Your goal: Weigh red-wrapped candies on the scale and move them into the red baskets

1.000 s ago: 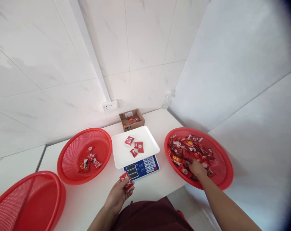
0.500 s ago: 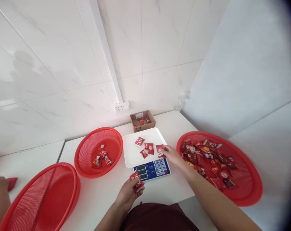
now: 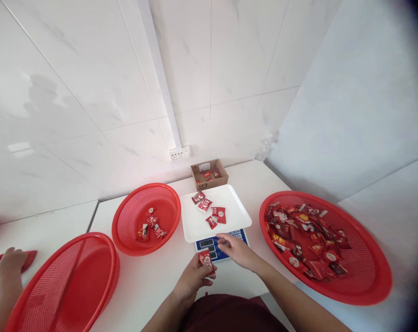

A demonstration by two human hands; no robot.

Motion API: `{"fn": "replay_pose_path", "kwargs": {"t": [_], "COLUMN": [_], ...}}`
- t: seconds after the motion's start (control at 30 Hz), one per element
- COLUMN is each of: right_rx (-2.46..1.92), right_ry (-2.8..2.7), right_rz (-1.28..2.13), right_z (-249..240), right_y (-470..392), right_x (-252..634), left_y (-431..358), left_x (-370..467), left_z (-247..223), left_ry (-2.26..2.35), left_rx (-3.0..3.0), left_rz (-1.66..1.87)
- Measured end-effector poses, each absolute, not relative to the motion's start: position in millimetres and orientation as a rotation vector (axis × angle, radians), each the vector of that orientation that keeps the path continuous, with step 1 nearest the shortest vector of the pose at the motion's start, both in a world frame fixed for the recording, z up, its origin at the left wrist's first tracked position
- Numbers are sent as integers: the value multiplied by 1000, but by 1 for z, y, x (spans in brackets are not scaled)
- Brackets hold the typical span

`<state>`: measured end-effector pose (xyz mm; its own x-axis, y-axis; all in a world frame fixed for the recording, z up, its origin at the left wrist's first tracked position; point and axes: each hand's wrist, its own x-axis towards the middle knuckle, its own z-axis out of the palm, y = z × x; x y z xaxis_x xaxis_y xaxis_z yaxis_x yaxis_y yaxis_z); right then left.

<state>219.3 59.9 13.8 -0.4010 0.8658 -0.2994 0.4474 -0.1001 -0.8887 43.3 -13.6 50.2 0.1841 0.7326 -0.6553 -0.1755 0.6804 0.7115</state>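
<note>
My left hand [image 3: 191, 278] is closed around a small red wrapped candy [image 3: 206, 263] with white print, low in front of the scale. My right hand [image 3: 237, 251] hovers over the scale's blue panel [image 3: 209, 245], its fingers apart and nothing visible in them. It covers part of the keys. The white weighing tray [image 3: 238, 214] on the scale carries several red wrapped sweets [image 3: 205, 204], including a darker red one [image 3: 198, 197] near its far left corner. Whether more than one candy is in my left hand I cannot tell.
To the right stands a red basket [image 3: 371, 276] heaped with wrapped sweets. A second red basket [image 3: 126, 203] on the left holds several. Nearer are nested red baskets [image 3: 108, 276]. Behind the tray is a cardboard box [image 3: 215, 182]. Another person's hand [image 3: 11, 265] grips red material far left.
My right hand has left the tray's right side, let go of a packet and moved down over the panel. A darker red candy now lies at the tray's far left. My left hand keeps its hold.
</note>
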Motion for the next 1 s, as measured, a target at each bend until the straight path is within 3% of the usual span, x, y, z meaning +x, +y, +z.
{"fn": "replay_pose_path", "kwargs": {"t": [0.37,0.67,1.0], "right_rx": [-1521,-1558,-1634], "right_ry": [-2355,-2684,-2632], "right_rz": [683,685,571], "right_z": [18,12,4], "right_y": [104,170,199], "right_x": [208,162,163], "left_y": [-15,-18,-15], "left_x": [40,25,22], "left_z": [45,46,37], "left_ry": [1217,1288,1307], "left_rx": [539,474,404], "left_rz": [687,784,837]}}
